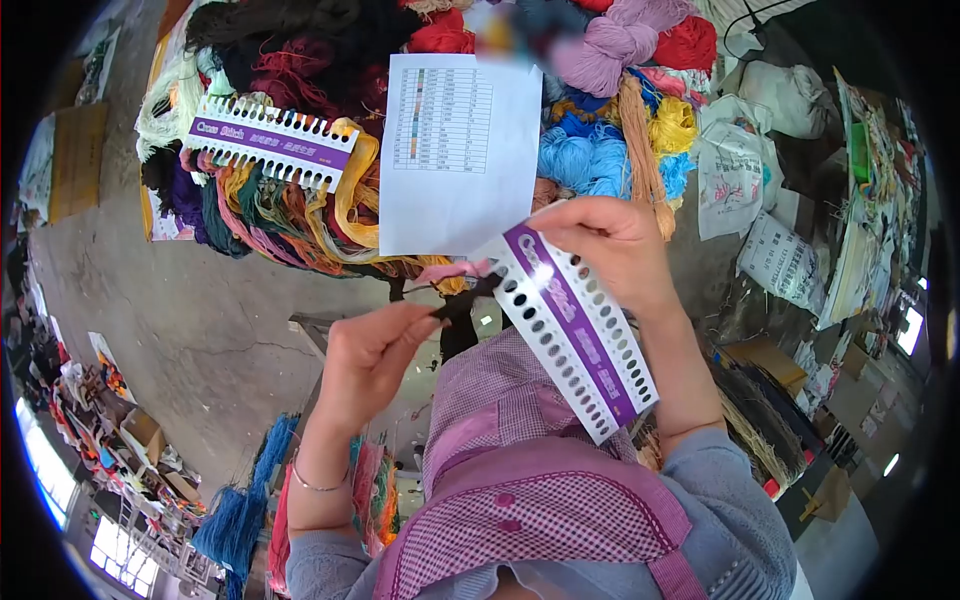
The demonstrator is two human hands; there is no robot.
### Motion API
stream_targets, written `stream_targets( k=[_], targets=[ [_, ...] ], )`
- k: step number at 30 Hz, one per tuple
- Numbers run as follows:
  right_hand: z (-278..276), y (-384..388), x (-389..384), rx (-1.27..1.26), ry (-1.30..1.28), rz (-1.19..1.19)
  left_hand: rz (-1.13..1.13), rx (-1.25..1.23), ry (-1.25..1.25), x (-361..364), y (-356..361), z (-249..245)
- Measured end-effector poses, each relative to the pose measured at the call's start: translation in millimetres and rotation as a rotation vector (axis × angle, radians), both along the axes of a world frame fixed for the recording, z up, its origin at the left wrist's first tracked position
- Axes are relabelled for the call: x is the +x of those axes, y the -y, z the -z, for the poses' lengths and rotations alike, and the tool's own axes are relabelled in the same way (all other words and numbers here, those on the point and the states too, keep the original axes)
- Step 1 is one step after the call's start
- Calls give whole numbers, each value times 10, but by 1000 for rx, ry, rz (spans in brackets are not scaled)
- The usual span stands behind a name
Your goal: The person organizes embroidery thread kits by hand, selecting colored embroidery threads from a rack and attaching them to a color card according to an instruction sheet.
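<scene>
My right hand (618,250) grips the upper end of a white and purple Cross Stitch thread card (575,330), which hangs tilted with rows of holes along both long edges. Pinched in my left hand (372,352) is a dark embroidery thread (462,302) that runs to the card's upper left corner. A short pink thread (455,270) is at that same corner. Behind the card's top lies a printed colour chart sheet (460,205). A second thread card (268,146) rests on the yarn at the left, with threads in several colours below it.
The table ahead is piled with skeins, among them light blue yarn (585,160), lilac yarn (622,45) and dark yarn (270,25). White plastic bags (735,165) lie to the right. Blue yarn (245,510) hangs at the lower left. Concrete floor (200,330) shows between.
</scene>
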State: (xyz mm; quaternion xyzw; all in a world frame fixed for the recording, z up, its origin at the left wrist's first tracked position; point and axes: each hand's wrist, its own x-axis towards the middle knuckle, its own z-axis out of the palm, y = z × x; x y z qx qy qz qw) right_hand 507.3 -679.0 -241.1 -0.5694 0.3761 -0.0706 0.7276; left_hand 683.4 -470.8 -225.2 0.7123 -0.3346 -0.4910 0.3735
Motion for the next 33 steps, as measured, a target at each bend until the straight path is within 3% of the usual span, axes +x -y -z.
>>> stream_targets(
  k=[1,3,4,6,10,13,15,16,19,21,22,23,25,27,33],
  targets=[
    [26,-7,29,-39,-8,-16,4,-2,68,-9,-9,102],
    [141,-2,53,-105,-47,-28,-84,203,-142,-2,80,197],
    [171,24,53,-173,-64,-38,18,-53,132,10,80,421],
    [295,135,20,-298,-79,-77,-97,-64,261,81,327,604],
    [464,253,-72,-315,-105,-92,-151,-198,696,342,870,1379],
    [501,348,-151,-229,-110,-54,-189,-121,561,445,1209,1839],
    [489,436,-229,-319,-135,-109,-337,34,586,418,1331,1968],
    [464,441,-278,-376,-124,-119,-462,-3,457,454,1319,2198],
    [211,408,-425,-340,-58,-179,-472,149,540,459,1360,2098],
    [175,346,-611,-416,8,-214,-547,142,153,498,1414,1964],
    [116,315,-710,-395,8,-230,-587,12,-26,461,1426,1910],
    [126,251,-850,-454,0,-195,-554,3,-45,457,1445,1758],
    [26,144,-1172,-323,-157,-235,-467,-36,-110,479,1410,1475],
    [-35,-116,-1531,-352,-174,-227,-391,-194,-278,467,1316,1334],
    [-182,-1165,-2298,-399,-243,-162,-206,-380,-534,9,1135,169]
  ],
)
